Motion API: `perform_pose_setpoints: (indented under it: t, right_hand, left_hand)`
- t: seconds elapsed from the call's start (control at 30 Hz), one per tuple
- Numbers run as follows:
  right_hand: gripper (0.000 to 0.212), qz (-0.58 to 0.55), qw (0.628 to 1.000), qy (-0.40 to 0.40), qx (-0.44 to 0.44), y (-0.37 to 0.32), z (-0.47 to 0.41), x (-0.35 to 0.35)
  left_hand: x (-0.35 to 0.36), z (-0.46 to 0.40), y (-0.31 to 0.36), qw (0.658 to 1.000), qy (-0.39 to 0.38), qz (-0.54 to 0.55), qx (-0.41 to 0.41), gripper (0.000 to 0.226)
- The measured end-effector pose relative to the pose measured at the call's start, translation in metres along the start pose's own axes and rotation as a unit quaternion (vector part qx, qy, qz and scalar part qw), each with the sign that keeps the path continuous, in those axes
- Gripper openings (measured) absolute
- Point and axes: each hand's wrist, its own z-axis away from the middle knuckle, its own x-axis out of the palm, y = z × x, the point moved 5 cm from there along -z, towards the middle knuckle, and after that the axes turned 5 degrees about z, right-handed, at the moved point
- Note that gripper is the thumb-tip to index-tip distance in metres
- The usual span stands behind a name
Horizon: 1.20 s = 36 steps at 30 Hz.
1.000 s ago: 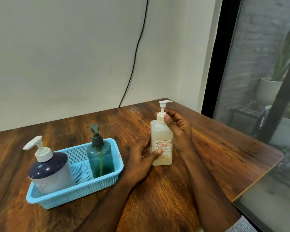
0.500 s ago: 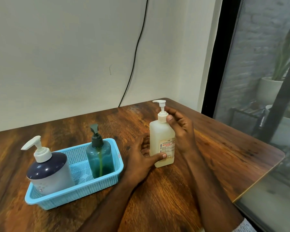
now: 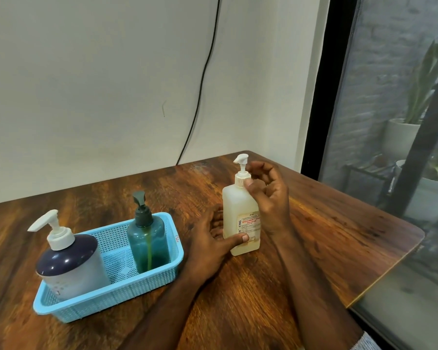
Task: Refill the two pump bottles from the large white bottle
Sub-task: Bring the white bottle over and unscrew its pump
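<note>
A pale translucent pump bottle (image 3: 234, 210) with a red-lettered label stands upright on the wooden table (image 3: 326, 236). My left hand (image 3: 213, 245) grips its lower body, thumb across the label. My right hand (image 3: 268, 195) pinches the white collar under the pump head. In a light blue basket (image 3: 116, 294) to the left stand a teal pump bottle (image 3: 148, 238) with a dark pump, holding a little liquid, and a large white bottle (image 3: 70, 266) with a dark blue shoulder and white pump.
The table's right edge (image 3: 387, 276) runs diagonally beside a dark-framed window (image 3: 321, 97). Potted plants stand outside behind the glass. A black cable (image 3: 200, 84) hangs down the wall behind the table.
The pump head on the pale bottle has turned from pointing right, through left, to facing more toward me, under my right hand's fingers. My left hand's thumb has slid across the label.
</note>
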Motion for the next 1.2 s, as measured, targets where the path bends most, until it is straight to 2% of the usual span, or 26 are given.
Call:
perform_pose_setpoints:
  t: [0.07, 0.13, 0.3, 0.4, 0.5, 0.63, 0.73, 0.87, 1.2]
  right_hand:
    - [0.032, 0.081, 0.996, 0.025, 0.006, 0.002, 0.001, -0.002]
    - [0.029, 0.093, 0.995, 0.041, 0.012, 0.004, 0.001, -0.004]
    - [0.022, -0.032, 0.999, 0.001, 0.010, -0.001, 0.003, 0.001]
    - [0.030, 0.049, 0.999, 0.008, 0.001, -0.001, 0.002, 0.001]
    - [0.030, 0.097, 0.995, 0.036, 0.006, 0.000, 0.002, -0.002]
    - [0.021, 0.021, 0.999, 0.047, 0.017, -0.002, 0.001, -0.003]
    - [0.020, -0.036, 0.997, 0.057, 0.039, -0.004, 0.000, -0.003]
    - [0.019, -0.042, 0.996, 0.061, 0.039, -0.016, -0.005, -0.003]
    - [0.022, -0.015, 0.995, 0.097, 0.007, -0.069, -0.035, -0.028]
  left_hand:
    - [0.000, 0.000, -0.001, 1.000, -0.001, -0.001, -0.003, 0.069]
    - [0.000, -0.001, -0.001, 1.000, -0.002, -0.005, 0.001, 0.072]
    - [0.000, 0.000, -0.001, 1.000, -0.008, -0.010, 0.006, 0.074]
    - [0.000, 0.000, -0.001, 1.000, -0.007, -0.005, -0.003, 0.081]
    - [0.001, 0.000, -0.001, 1.000, -0.008, -0.010, -0.004, 0.076]
    - [0.000, -0.001, 0.000, 1.000, -0.011, -0.013, 0.000, 0.068]
    - [0.000, -0.001, 0.001, 1.000, -0.008, -0.014, -0.008, 0.072]
    - [0.002, 0.000, 0.003, 1.000, -0.008, -0.017, -0.012, 0.066]
    - [0.004, 0.004, 0.003, 0.999, -0.008, -0.028, -0.035, 0.066]
